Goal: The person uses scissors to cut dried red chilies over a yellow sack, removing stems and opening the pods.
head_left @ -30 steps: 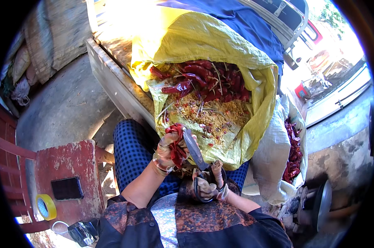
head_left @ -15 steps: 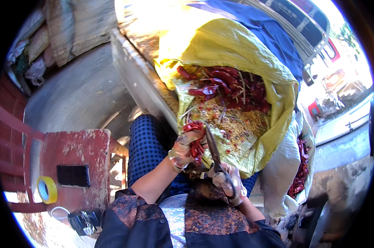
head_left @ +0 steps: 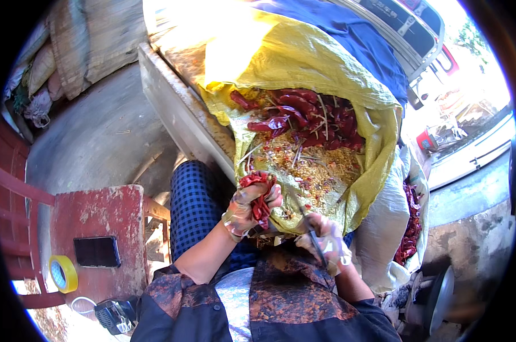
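My left hand (head_left: 241, 210), in a thin see-through glove, is closed round a bunch of dried red chilies (head_left: 261, 212) above my lap. My right hand (head_left: 331, 242), gloved likewise, grips dark scissors (head_left: 312, 235) whose blurred blades point up and away, a little right of the bunch and apart from it. Beyond both hands lies an open yellow woven sack (head_left: 377, 122). On it rest a heap of whole dried chilies (head_left: 303, 108) and a spread of pale yellow seeds (head_left: 323, 171) with stems and red bits.
At left stands a worn red chair (head_left: 127, 219) bearing a phone (head_left: 97, 251), yellow tape (head_left: 64, 273) and a small black device (head_left: 115, 313). A white sack (head_left: 383, 225) with red chilies stands at right, a round metal pan (head_left: 441, 299) below it. Full sacks (head_left: 98, 40) lean back left.
The scissors have drawn back from the chili bunch, down and right with my right hand. My left hand still holds the bunch, slightly lower left. The whole view has shifted a little.
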A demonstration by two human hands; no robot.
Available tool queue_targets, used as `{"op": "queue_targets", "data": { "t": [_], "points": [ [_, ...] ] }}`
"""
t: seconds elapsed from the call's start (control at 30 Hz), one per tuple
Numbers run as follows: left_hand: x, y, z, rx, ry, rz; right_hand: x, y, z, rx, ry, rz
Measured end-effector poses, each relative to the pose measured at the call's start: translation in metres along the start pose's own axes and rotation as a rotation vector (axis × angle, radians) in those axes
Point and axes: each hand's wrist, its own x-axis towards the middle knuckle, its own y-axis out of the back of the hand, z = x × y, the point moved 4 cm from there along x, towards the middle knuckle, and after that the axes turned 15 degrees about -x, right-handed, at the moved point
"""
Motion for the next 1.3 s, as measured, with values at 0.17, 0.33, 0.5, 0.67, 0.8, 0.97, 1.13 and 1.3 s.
{"op": "queue_targets", "data": {
  "t": [0.17, 0.33, 0.5, 0.67, 0.8, 0.97, 1.13, 1.3],
  "points": [
    [0.004, 0.003, -0.001, -0.069, 0.057, -0.074, -0.002, 0.048, -0.03, -0.608, 0.061, 0.157],
    [0.002, 0.028, -0.007, -0.01, 0.115, -0.015, 0.016, 0.04, -0.06, -1.416, 0.193, 0.153],
    [-0.003, 0.019, -0.005, 0.006, 0.089, 0.039, 0.024, 0.04, -0.072, -1.569, 0.199, 0.122],
    [-0.002, 0.015, -0.006, 0.043, 0.08, 0.001, 0.024, 0.042, -0.077, -1.617, 0.264, 0.12],
    [-0.007, 0.005, -0.004, 0.196, -0.004, 0.153, 0.022, 0.042, -0.079, -1.627, 0.321, 0.139],
    [-0.005, 0.006, -0.003, 0.198, 0.016, 0.106, 0.025, 0.042, -0.072, -1.478, 0.149, -0.056],
    [-0.005, 0.012, -0.006, 0.148, 0.046, 0.019, 0.02, 0.043, -0.068, -1.407, 0.163, -0.058],
    [-0.008, 0.003, -0.007, 0.187, 0.029, 0.229, 0.019, 0.05, -0.064, -1.403, 0.162, -0.009]
  ]
}}
